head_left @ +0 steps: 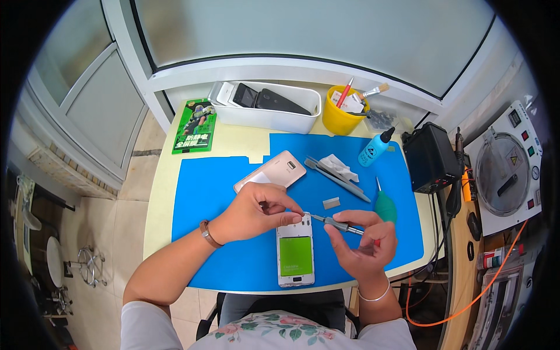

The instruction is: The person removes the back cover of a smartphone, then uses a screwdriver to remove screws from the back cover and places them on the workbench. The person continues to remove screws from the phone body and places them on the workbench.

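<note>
An opened smartphone (284, 232) lies face down on the blue mat (233, 259), its green battery (296, 256) showing in the white frame. My right hand (370, 245) grips a slim metal screwdriver (344, 226), held nearly level over the phone's upper end. The screwdriver's tip points left at the fingertips of my left hand (262, 213). That hand's thumb and forefinger are pinched together above the phone's top edge; what they hold, if anything, is too small to make out. Beyond my left hand lies a gold phone back cover (287, 168), partly hidden by the hand.
Tweezers (344, 182), a white tissue (340, 167), a small grey piece (331, 203) and a green blower (385, 207) lie on the mat. A blue bottle (374, 149), yellow cup (344, 119) and white bin of phones (274, 119) stand behind. A black device (430, 157) stands right.
</note>
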